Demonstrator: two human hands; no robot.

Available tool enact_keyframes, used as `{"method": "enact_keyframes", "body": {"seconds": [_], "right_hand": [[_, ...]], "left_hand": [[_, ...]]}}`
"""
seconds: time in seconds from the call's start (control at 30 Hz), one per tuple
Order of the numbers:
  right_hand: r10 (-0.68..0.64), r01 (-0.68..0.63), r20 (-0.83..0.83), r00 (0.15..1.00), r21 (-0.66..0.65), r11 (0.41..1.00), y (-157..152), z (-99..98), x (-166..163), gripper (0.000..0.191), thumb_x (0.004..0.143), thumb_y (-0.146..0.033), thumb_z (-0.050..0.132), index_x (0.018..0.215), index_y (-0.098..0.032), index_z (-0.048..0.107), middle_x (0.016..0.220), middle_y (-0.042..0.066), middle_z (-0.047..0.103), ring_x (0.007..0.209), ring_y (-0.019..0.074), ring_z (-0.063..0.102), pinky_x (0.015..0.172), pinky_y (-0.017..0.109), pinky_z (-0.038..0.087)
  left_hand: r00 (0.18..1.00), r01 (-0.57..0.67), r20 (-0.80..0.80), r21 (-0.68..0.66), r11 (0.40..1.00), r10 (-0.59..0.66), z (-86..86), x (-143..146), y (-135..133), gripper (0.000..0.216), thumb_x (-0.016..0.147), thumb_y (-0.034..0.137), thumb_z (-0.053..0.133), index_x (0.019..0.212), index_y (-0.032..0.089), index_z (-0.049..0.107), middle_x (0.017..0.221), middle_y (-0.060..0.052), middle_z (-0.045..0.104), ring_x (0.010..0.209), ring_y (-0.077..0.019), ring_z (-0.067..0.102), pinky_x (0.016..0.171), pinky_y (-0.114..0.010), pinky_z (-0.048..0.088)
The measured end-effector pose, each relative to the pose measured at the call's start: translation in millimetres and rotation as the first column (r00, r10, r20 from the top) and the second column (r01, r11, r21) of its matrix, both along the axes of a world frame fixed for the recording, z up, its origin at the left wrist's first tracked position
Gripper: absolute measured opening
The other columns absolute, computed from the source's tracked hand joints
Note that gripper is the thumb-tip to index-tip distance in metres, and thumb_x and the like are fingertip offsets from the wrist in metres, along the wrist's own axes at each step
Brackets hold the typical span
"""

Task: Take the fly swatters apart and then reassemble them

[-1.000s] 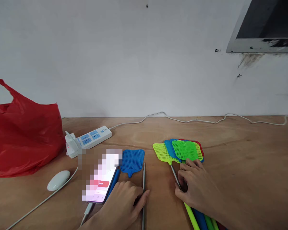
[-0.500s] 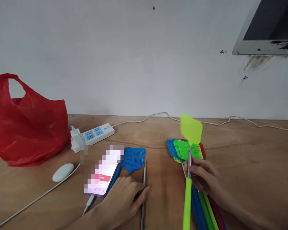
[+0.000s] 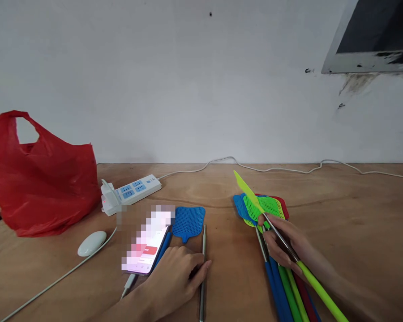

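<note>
A yellow-green fly swatter (image 3: 322, 286) with a metal shaft is held in my right hand (image 3: 289, 241). My fingers are closed around the shaft just below its head, which is seen nearly edge-on. The handle slants down to the right. Under that hand lies a pile of fly swatters (image 3: 263, 208) in blue, green, yellow and red, their handles pointing toward me. My left hand (image 3: 177, 277) rests on the table, thumb and forefinger closed about a thin metal rod (image 3: 202, 299). Just beyond it lies a blue fly swatter (image 3: 188, 221), its handle partly hidden by the phone and hand.
A lit phone (image 3: 149, 250), partly pixelated, lies left of my left hand with a cable plugged in. Beyond it are a white mouse (image 3: 92, 243), a power strip (image 3: 137, 190) and a red plastic bag (image 3: 47, 188). A white cord (image 3: 272, 169) runs along the wall.
The yellow-green swatter has tilted from upright to slanting, its head tipping left and its handle swinging right. My left hand stays in place on the rod. The view has shifted slightly.
</note>
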State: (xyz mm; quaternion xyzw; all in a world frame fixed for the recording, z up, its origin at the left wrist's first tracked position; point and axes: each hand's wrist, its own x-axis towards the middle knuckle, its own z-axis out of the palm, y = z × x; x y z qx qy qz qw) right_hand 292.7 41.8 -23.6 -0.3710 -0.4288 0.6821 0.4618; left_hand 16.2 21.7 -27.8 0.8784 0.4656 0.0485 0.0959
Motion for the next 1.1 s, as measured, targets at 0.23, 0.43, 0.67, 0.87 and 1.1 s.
{"method": "enact_keyframes", "body": {"seconds": [0.23,0.43,0.67,0.87,1.1], "right_hand": [[0.361,-0.385,-0.163,0.918,-0.148,0.911,-8,20.5,0,0.041,0.089,-0.049,0.063,0.066,-0.02,0.047,0.04,-0.013,0.026,0.026,0.0015,0.016,0.03,0.016,0.015],[0.475,-0.497,-0.17,0.863,-0.118,0.86,-15,18.3,-2,0.043,0.091,-0.051,0.062,0.066,-0.021,0.044,0.04,-0.013,0.028,0.026,0.001,0.016,0.028,0.015,0.013],[0.559,-0.572,-0.122,0.82,-0.183,0.8,-24,12.4,-4,0.046,0.088,-0.058,0.062,0.066,-0.021,0.045,0.037,-0.014,0.026,0.024,0.0022,0.013,0.025,0.016,0.013],[0.625,-0.595,0.139,0.768,-0.208,0.776,-32,18.9,-2,0.054,0.084,-0.07,0.058,0.065,-0.021,0.045,0.039,-0.013,0.029,0.028,0.0031,0.016,0.027,0.019,0.011],[0.395,-0.501,0.588,0.706,0.021,0.865,-33,34.5,-5,0.059,0.093,-0.071,0.039,0.063,-0.021,0.037,0.052,-0.008,0.029,0.046,0.007,0.024,0.042,0.023,0.016]], "left_hand": [[0.968,-0.022,0.253,0.08,0.997,0.001,-1.8,-2,2,0.042,0.102,0.03,0.039,0.062,0.02,0.046,0.059,-0.001,0.057,0.056,-0.0166,0.053,0.055,-0.031,0.027],[0.74,-0.196,0.659,0.022,0.98,0.133,8.1,-4,0,0.013,0.101,0.033,0.046,0.107,0.023,0.052,0.089,-0.002,0.056,0.067,-0.0157,0.053,0.052,-0.025,0.039],[0.577,-0.051,0.806,-0.121,0.991,0.128,9.3,-5,3,0.031,0.101,0.037,0.052,0.13,0.027,0.049,0.116,-0.006,0.062,0.097,-0.0198,0.062,0.085,-0.033,0.051],[0.592,0.089,0.802,-0.164,0.982,0.08,8.3,-10,3,0.027,0.102,0.038,0.049,0.082,0.021,0.054,0.058,0.004,0.056,0.049,-0.0111,0.051,0.05,-0.022,0.037],[0.474,0.067,0.835,-0.35,0.934,0.279,16.1,-1,-1,0.041,0.094,0.053,0.058,0.072,0.022,0.043,0.05,0.009,0.039,0.042,-0.0075,0.034,0.042,-0.019,0.028]]}}
